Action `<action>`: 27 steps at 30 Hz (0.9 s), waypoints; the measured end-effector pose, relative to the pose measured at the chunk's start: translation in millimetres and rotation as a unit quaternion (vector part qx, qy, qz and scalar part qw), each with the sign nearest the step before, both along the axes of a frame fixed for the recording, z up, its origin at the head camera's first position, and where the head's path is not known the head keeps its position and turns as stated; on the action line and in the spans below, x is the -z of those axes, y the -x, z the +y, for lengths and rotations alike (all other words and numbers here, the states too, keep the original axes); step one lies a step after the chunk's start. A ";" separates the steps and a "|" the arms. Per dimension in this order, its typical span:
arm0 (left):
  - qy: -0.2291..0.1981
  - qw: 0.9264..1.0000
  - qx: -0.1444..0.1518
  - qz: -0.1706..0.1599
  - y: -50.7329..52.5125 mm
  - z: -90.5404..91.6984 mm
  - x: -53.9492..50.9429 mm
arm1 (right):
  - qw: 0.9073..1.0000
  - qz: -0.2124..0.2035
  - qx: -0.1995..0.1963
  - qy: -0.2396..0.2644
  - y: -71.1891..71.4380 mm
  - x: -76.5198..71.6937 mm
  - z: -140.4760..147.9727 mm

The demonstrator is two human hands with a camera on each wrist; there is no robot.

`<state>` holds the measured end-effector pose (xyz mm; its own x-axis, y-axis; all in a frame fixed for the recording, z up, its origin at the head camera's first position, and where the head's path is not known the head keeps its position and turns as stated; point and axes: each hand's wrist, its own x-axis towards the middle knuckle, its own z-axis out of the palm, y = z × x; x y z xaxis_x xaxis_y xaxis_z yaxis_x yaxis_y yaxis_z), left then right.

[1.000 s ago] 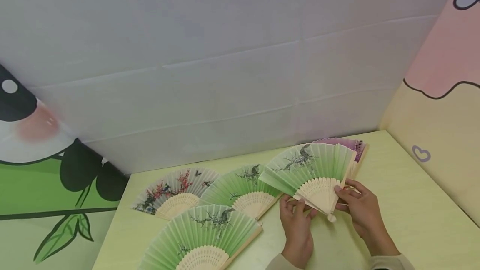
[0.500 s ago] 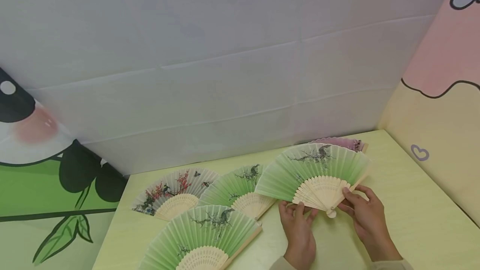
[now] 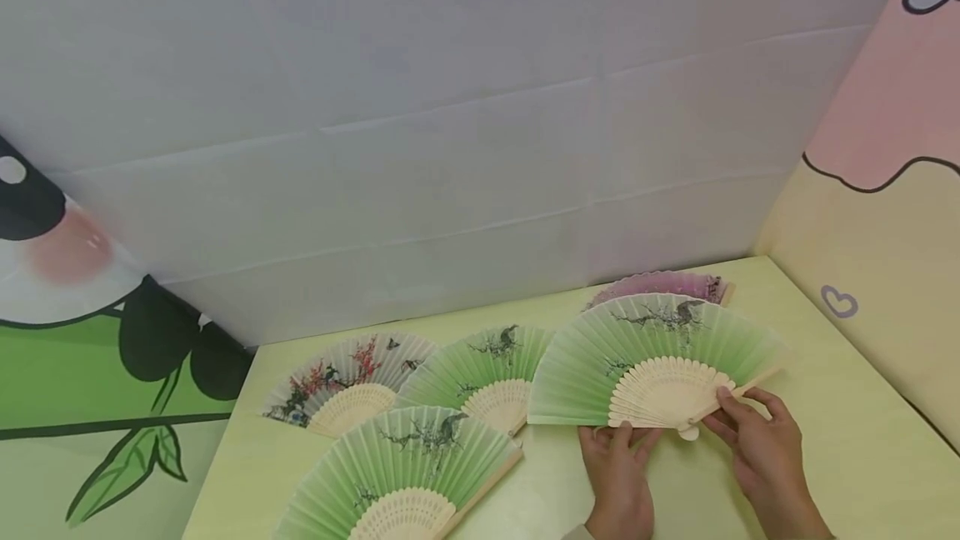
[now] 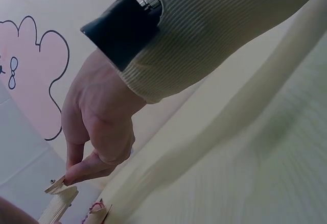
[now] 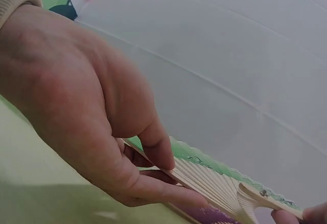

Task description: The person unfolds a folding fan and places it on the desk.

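A green folding fan (image 3: 577, 365) with pale wooden ribs and a dark bird-and-branch print is spread wide above the table. My left hand (image 3: 621, 473) holds its left outer rib from below, thumb at the rib's edge. The right hand (image 3: 768, 444) pinches the right outer rib near the pivot, seen also in the left wrist view, where the right hand (image 4: 102, 117) has a dark device at its cuff. Filling much of the right wrist view, the left hand (image 5: 97, 106) grips the outer rib; only fingertips of the right hand (image 5: 314, 215) show at the corner.
Behind the held fan lies a purple fan (image 3: 660, 282), partly covered. To the left, a floral grey fan (image 3: 367, 361) and two green fans, the back one (image 3: 480, 357) and the front one (image 3: 420, 448), lie spread on the pale table (image 3: 847, 407). A grey sheet (image 3: 450, 107) hangs behind.
The fan has opened wider, its right end spreading from bunched ribs to a fan-out. Both hands have shifted right with it, and more of the purple fan's left part shows.
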<state>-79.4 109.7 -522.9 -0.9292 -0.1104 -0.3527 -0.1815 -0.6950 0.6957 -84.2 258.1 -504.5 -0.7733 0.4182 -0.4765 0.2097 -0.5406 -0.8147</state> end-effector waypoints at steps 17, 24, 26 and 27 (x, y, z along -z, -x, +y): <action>0.000 0.997 0.017 -0.075 -19.3 14.6 4.9 | 0.999 -0.030 0.025 0.004 -18.6 14.6 23.7; 0.020 0.992 0.046 -0.119 -29.9 18.1 3.0 | 0.998 -0.058 0.027 -0.008 -26.2 20.8 36.3; 0.022 0.991 0.053 -0.124 -32.5 19.0 2.6 | 0.998 -0.062 0.026 -0.020 -28.2 21.2 37.8; 0.023 0.990 0.055 -0.125 -33.5 19.3 2.6 | 0.997 -0.062 0.025 -0.026 -28.9 21.3 38.2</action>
<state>-45.9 129.1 -525.5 -0.8209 -0.0345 -0.5701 -0.4247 -0.6304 0.6497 -55.3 296.3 -525.8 -0.6875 0.4802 -0.5447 0.2853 -0.5112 -0.8107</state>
